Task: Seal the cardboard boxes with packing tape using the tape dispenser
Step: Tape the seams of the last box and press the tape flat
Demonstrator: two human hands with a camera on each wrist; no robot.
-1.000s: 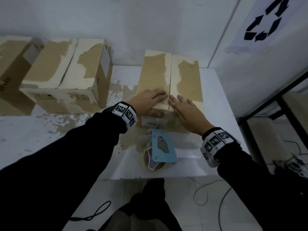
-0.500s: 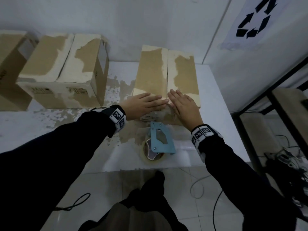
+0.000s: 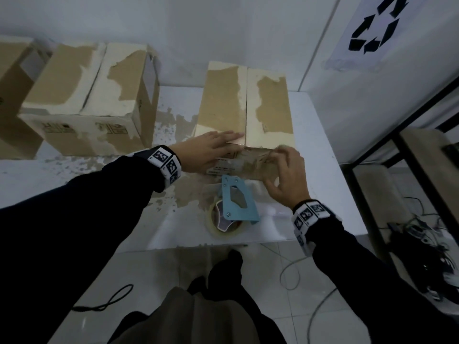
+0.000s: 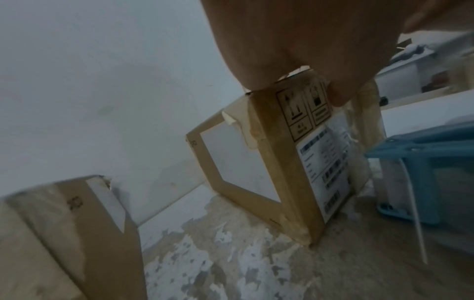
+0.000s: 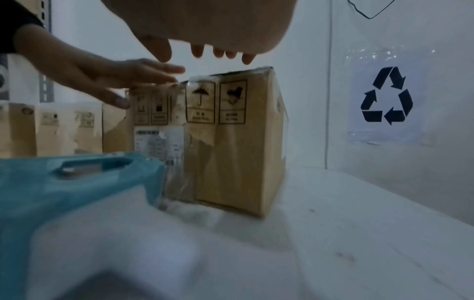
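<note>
A tall cardboard box (image 3: 244, 108) stands mid-table, its two top flaps meeting at a centre seam. My left hand (image 3: 211, 147) lies flat with straight fingers on the near end of the left flap, also seen from the right wrist (image 5: 123, 77). My right hand (image 3: 285, 172) hovers just off the box's near upper edge, fingers loosely bent and holding nothing; its fingertips (image 5: 220, 53) hang above the box top. The blue tape dispenser (image 3: 237, 202) with its clear tape roll (image 3: 224, 225) lies on the table right in front of the box, between my wrists.
Two more cardboard boxes (image 3: 92, 95) (image 3: 12, 90) stand at the back left against the wall. The white table (image 3: 323, 194) ends close behind the dispenser. A dark shelf frame (image 3: 409, 135) stands to the right, and cables (image 3: 422, 232) lie on the floor.
My right hand has lifted off the right flap and drawn back toward the near edge of the box. The left hand still lies flat on the left flap.
</note>
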